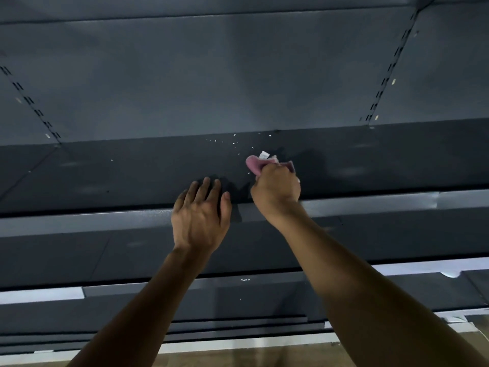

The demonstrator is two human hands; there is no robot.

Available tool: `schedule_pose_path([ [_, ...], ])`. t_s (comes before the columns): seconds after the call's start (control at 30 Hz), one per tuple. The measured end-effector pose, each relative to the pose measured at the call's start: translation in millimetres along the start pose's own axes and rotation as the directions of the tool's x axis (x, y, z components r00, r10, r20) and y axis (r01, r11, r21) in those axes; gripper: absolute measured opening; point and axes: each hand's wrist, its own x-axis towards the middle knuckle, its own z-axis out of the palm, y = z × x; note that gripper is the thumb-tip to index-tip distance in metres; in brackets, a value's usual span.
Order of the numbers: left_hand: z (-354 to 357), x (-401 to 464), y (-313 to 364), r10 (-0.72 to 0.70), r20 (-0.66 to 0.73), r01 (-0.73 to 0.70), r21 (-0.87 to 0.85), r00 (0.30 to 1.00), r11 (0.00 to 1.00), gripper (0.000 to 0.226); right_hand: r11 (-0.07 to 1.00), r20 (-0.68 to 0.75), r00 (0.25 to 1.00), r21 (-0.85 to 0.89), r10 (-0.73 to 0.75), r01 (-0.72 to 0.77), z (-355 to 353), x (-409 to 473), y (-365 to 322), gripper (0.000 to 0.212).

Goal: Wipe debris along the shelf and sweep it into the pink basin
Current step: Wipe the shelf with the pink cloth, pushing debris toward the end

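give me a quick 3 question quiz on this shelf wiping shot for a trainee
1. True or false: the left hand grips the pink cloth.
2. Where do most of the white crumbs lie from the cloth? A) behind it and to its left, near the shelf's back edge B) on the floor C) in a basin
3. Fill in: the right hand holds the cloth on the dark ___.

Key: 1 false, the left hand lies flat at the shelf's front edge and the right hand grips the cloth. 2 A. 3 shelf.
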Motion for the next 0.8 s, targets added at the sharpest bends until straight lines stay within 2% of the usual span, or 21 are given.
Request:
schedule_pose_path([
  [0.1,-1,0,0,0.001,0.005,-0.001,0.001,1.0,1.0,0.053,0.994,-0.018,0.999,0.097,-0.051,0.053,8,-5,-12,0.018],
  [0.17,-1,0,1,-0.005,0.005,0.005,0.005,1.0,1.0,0.053,0.995,-0.011,0.999,0.096,-0.041,0.042,8,2,-15,0.024],
  [0.23,-2,1,2,-0.011,0.014,0.011,0.002,1.0,1.0,0.053,0.984,0.034,0.999,0.172,0.042,-0.047,1,17,-12,0.027],
  [0.3,-2,2,2,-0.013,0.026,0.013,-0.005,1.0,1.0,0.054,0.923,0.106,0.986,0.349,0.131,-0.16,-14,30,-4,0.051],
  [0.33,-2,2,2,-0.014,0.028,0.015,-0.006,0.999,1.0,0.054,0.885,0.148,0.977,0.42,0.152,-0.201,-22,34,0,0.056],
  [0.47,-1,1,1,-0.015,0.017,0.015,-0.006,1.0,1.0,0.052,0.775,0.184,0.957,0.562,0.223,-0.288,-36,52,17,0.035],
  [0.57,0,2,3,-0.018,0.008,0.018,0.001,1.0,1.0,0.05,0.692,0.162,0.93,0.628,0.33,-0.355,-41,68,31,0.016],
  [0.67,3,1,5,-0.033,-0.016,0.033,0.011,0.999,0.999,0.048,0.682,0.116,0.92,0.638,0.373,-0.357,-52,81,46,0.023],
  [0.8,4,-1,7,-0.047,-0.052,0.048,0.009,0.998,0.999,0.049,0.751,-0.097,0.921,0.614,0.376,-0.242,-62,116,62,0.038],
])
